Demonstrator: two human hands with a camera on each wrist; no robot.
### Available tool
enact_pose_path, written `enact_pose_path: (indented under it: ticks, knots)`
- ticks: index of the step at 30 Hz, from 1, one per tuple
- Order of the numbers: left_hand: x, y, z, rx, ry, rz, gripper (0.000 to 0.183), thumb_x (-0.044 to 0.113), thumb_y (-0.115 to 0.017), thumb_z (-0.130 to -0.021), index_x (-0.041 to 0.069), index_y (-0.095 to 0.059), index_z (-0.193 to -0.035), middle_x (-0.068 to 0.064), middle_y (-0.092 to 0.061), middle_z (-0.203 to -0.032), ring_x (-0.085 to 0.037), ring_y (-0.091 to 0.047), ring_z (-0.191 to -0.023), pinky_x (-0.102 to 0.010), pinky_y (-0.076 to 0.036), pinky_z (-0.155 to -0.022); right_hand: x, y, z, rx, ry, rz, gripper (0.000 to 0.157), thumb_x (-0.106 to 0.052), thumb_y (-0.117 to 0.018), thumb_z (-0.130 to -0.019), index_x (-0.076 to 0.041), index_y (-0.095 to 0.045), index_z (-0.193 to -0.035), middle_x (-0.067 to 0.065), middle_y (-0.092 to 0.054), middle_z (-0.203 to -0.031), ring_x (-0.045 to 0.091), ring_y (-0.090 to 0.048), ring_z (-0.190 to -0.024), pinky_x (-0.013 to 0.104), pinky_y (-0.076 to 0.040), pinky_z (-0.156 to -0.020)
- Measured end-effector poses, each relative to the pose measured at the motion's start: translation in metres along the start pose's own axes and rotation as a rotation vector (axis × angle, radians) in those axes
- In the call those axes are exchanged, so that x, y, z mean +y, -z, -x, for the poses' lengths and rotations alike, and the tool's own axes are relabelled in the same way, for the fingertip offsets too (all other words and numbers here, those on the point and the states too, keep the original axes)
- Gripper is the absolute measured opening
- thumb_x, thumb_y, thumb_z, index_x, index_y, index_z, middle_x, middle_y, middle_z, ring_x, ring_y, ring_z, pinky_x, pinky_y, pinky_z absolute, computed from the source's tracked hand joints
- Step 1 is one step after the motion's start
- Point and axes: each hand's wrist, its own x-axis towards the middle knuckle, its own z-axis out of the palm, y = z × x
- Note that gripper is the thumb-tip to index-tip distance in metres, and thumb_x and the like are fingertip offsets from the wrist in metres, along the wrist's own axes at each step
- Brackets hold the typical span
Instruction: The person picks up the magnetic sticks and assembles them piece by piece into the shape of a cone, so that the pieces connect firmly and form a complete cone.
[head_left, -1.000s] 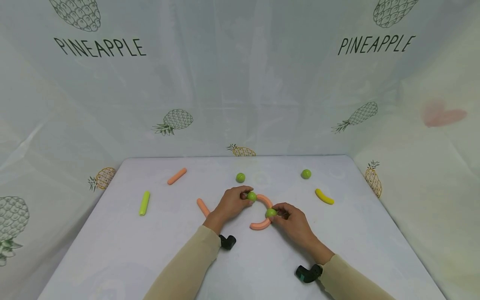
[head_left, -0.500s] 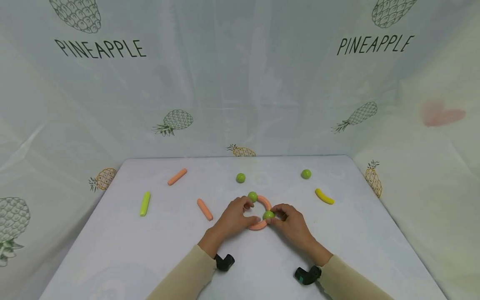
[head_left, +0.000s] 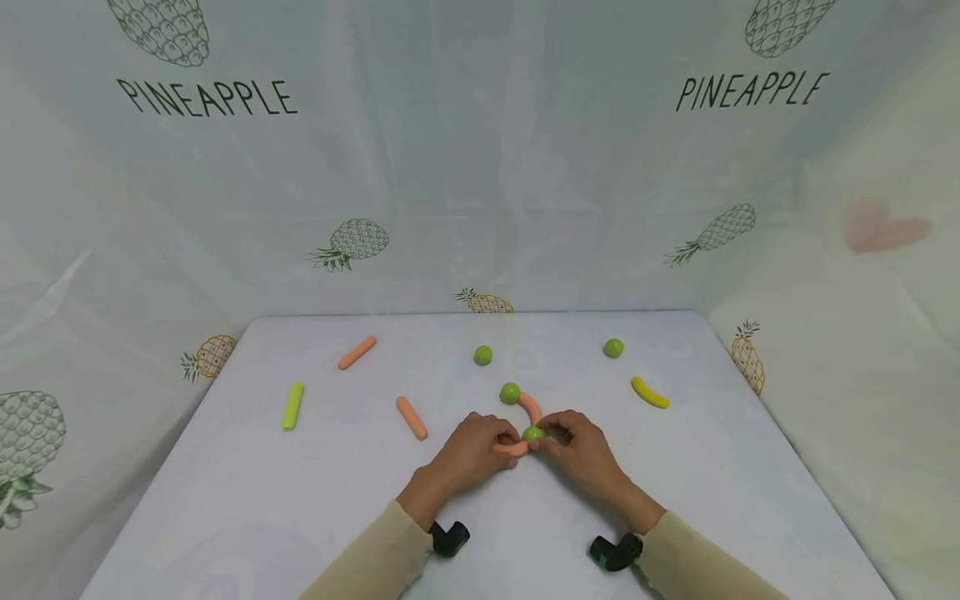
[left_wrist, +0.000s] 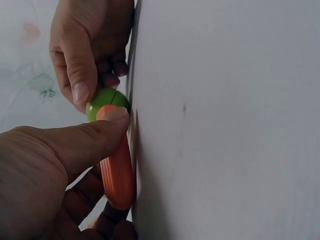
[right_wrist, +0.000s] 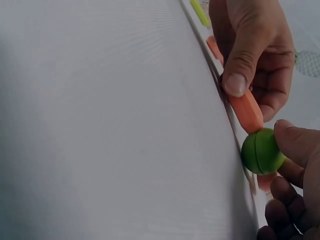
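Observation:
My left hand [head_left: 472,450] pinches a curved orange piece [left_wrist: 119,172] with a ribbed surface, thumb across its top and fingers beneath. One end of that piece meets a green ball [right_wrist: 262,151] that has a groove round it. My right hand [head_left: 583,446] pinches this ball between thumb and fingers, low over the white table [head_left: 525,533]. Beyond the ball, a second curved orange piece [head_left: 530,408] runs from it to another green ball [head_left: 510,393], making an arc. The fingers partly hide the lower orange piece in the head view.
To the left lie two straight orange sticks [head_left: 412,417] and a yellow-green stick [head_left: 292,407]. Two loose green balls [head_left: 483,355] sit toward the back, and a curved yellow piece [head_left: 650,392] lies at the right. A pineapple-print curtain [head_left: 480,167] hangs behind the table.
My left hand has let go of the far green ball, come nearer and taken hold of the lower orange piece. My right hand still holds its ball, now slightly farther left and nearer me.

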Motion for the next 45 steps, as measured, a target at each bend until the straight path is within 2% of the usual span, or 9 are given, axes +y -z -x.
enact_pose_path:
  ticks: [7, 14, 17, 20, 23, 26, 30, 35, 45]
  knots:
    - [-0.007, 0.011, 0.006, 0.008, -0.045, -0.043, 0.013, 0.018, -0.084, -0.092, 0.026, -0.079, -0.101, 0.017, -0.073, -0.097, -0.013, -0.057, -0.102, -0.030, -0.051, -0.089, -0.002, 0.001, 0.005, -0.062, 0.026, -0.034, 0.016, -0.025, -0.085, -0.091, -0.021, -0.080, -0.105, -0.010, -0.071, -0.100, 0.006, -0.063, -0.094, 0.025, -0.054, -0.083]
    - [-0.011, 0.025, 0.008, -0.034, -0.028, -0.059, 0.022, 0.010, -0.083, -0.090, 0.023, -0.079, -0.108, 0.009, -0.073, -0.112, -0.019, -0.057, -0.114, -0.040, -0.049, -0.100, 0.000, 0.006, 0.009, -0.100, 0.048, -0.125, 0.010, -0.023, -0.078, -0.098, -0.022, -0.081, -0.107, -0.008, -0.074, -0.103, 0.005, -0.064, -0.093, 0.023, -0.054, -0.083]
    - [-0.008, 0.027, 0.007, -0.056, -0.018, -0.049, 0.027, 0.019, -0.081, -0.090, 0.021, -0.076, -0.117, 0.006, -0.072, -0.122, -0.023, -0.056, -0.122, -0.050, -0.044, -0.105, 0.004, 0.008, 0.009, -0.070, 0.015, -0.168, 0.009, -0.023, -0.076, -0.099, -0.021, -0.080, -0.107, -0.006, -0.076, -0.106, 0.005, -0.065, -0.096, 0.023, -0.054, -0.085]
    - [0.000, 0.025, 0.004, -0.056, -0.013, -0.049, 0.040, 0.041, -0.082, -0.090, 0.020, -0.073, -0.122, 0.005, -0.070, -0.126, -0.024, -0.055, -0.126, -0.056, -0.041, -0.104, 0.007, 0.011, 0.010, -0.033, 0.004, -0.185, 0.011, -0.022, -0.076, -0.099, -0.018, -0.079, -0.109, -0.003, -0.077, -0.107, 0.005, -0.065, -0.097, 0.022, -0.054, -0.086]
    - [0.008, 0.017, -0.002, -0.026, -0.015, -0.075, 0.051, 0.058, -0.083, -0.086, 0.021, -0.072, -0.120, 0.008, -0.072, -0.119, -0.020, -0.058, -0.118, -0.052, -0.041, -0.100, 0.009, 0.014, 0.010, -0.001, 0.019, -0.188, 0.011, -0.018, -0.075, -0.100, -0.016, -0.079, -0.110, 0.000, -0.076, -0.104, 0.005, -0.064, -0.092, 0.022, -0.054, -0.081]
    - [0.013, 0.008, -0.008, 0.002, -0.026, -0.126, 0.052, 0.062, -0.084, -0.083, 0.022, -0.072, -0.114, 0.011, -0.071, -0.108, -0.013, -0.059, -0.105, -0.043, -0.040, -0.094, 0.010, 0.015, 0.009, 0.022, 0.019, -0.184, 0.011, -0.017, -0.074, -0.100, -0.015, -0.079, -0.110, 0.000, -0.075, -0.102, 0.005, -0.063, -0.089, 0.021, -0.053, -0.079]
    - [0.014, 0.001, -0.014, 0.015, -0.049, -0.197, 0.042, 0.058, -0.084, -0.084, 0.025, -0.072, -0.107, 0.015, -0.067, -0.094, -0.007, -0.055, -0.092, -0.038, -0.037, -0.087, 0.012, 0.016, 0.007, 0.034, -0.010, -0.181, 0.011, -0.018, -0.075, -0.100, -0.016, -0.079, -0.110, -0.001, -0.076, -0.103, 0.004, -0.064, -0.092, 0.022, -0.053, -0.082]
    - [0.013, 0.004, -0.013, 0.000, -0.070, -0.260, 0.026, 0.048, -0.083, -0.089, 0.028, -0.077, -0.105, 0.017, -0.067, -0.093, -0.007, -0.053, -0.088, -0.043, -0.037, -0.091, 0.013, 0.019, 0.006, 0.046, -0.043, -0.151, 0.011, -0.019, -0.075, -0.100, -0.015, -0.079, -0.110, -0.001, -0.076, -0.103, 0.005, -0.064, -0.092, 0.022, -0.054, -0.082]
    - [0.008, 0.019, -0.006, -0.017, -0.047, -0.290, 0.021, 0.015, -0.073, -0.098, 0.028, -0.081, -0.113, 0.014, -0.074, -0.117, -0.019, -0.057, -0.126, -0.054, -0.037, -0.105, 0.016, 0.024, 0.006, 0.053, -0.049, -0.164, 0.012, -0.019, -0.075, -0.100, -0.013, -0.079, -0.109, 0.001, -0.076, -0.103, 0.005, -0.063, -0.089, 0.021, -0.053, -0.079]
